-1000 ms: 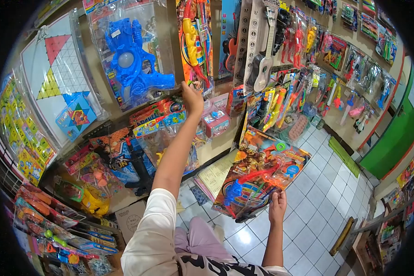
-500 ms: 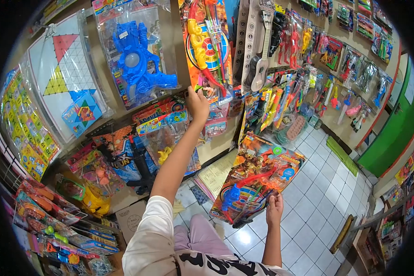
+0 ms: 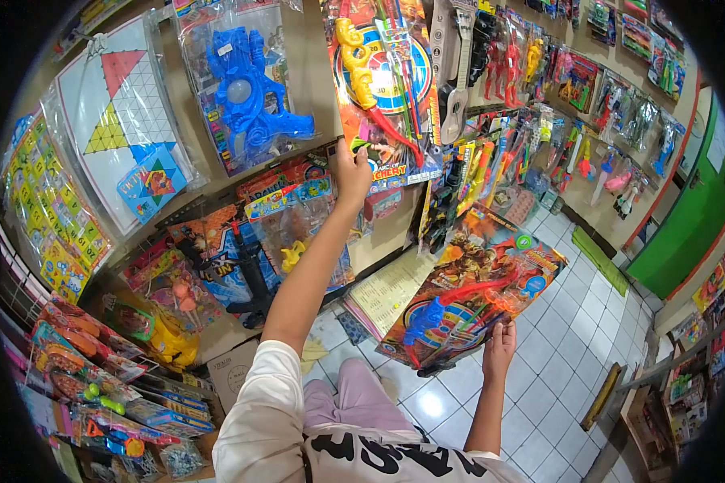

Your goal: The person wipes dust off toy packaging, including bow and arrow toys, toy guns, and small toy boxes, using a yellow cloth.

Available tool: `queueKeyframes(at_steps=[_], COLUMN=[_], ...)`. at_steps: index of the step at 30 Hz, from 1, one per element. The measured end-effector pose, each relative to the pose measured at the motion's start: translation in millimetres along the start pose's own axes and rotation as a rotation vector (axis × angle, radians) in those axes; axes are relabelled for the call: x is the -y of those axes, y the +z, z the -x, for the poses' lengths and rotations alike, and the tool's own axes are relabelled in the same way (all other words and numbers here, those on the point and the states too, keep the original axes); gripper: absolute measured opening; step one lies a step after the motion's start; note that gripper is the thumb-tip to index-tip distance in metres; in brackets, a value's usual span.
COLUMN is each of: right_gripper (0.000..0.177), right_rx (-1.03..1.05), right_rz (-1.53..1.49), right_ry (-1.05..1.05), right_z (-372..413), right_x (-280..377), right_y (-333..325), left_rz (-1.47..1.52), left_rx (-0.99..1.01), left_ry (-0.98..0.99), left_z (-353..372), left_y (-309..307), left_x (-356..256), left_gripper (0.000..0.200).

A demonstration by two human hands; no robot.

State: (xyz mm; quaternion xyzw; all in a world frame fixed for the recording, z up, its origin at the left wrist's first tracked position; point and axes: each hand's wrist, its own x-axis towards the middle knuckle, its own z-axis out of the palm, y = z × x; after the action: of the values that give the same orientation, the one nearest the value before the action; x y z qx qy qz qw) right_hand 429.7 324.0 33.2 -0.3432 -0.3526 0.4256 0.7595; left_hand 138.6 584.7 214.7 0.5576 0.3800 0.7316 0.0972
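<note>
My left hand (image 3: 352,171) is raised to the wall display, its thumb and fingers closed on the lower left corner of an archery toy set (image 3: 387,76). That card carries a yellow and red bow, thin arrows and a round target; its top runs out of view. Lower down on the right, my right hand (image 3: 501,342) grips the edge of a second archery toy set (image 3: 471,294), with a blue and red bow over a printed target. This card is tilted and held over the floor, apart from the first.
A blue toy gun (image 3: 246,88) in a plastic bag hangs left of my left hand. To the right hangs a small toy guitar (image 3: 457,97). Below is a black toy gun (image 3: 250,270). A green door (image 3: 689,233) stands beyond the tiled floor (image 3: 532,362).
The yellow-bow set has shifted to the right and its lower edge now shows more print. My right hand has moved right and slightly up with the blue-bow set.
</note>
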Motion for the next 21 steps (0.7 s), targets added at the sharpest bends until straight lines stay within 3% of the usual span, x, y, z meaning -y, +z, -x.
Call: queueKeyframes(at_steps=[7, 11, 14, 19, 21], right_gripper=[0.019, 0.029, 0.034, 0.035, 0.035], right_rx=[-0.028, -0.050, -0.009, 0.166, 0.243], right_rz=[0.092, 0.201, 0.279, 0.276, 0.280], right_ry=[-0.098, -0.201, -0.326, -0.605, -0.524], right_z=[-7, -66, -125, -242, -295], right_x=[6, 43, 98, 139, 142], right_y=[-4, 10, 72, 214, 258], left_rz=[0.020, 0.055, -0.016, -0.151, -0.139], left_rx=[0.066, 0.043, -0.025, -0.215, -0.242], left_ry=[0.011, 0.006, 0.033, -0.143, -0.186], left_z=[7, 33, 63, 144, 168], left_y=[-19, -61, -114, -201, -227], left_x=[-33, -70, -55, -52, -54], left_gripper=[0.027, 0.029, 0.028, 0.034, 0.035])
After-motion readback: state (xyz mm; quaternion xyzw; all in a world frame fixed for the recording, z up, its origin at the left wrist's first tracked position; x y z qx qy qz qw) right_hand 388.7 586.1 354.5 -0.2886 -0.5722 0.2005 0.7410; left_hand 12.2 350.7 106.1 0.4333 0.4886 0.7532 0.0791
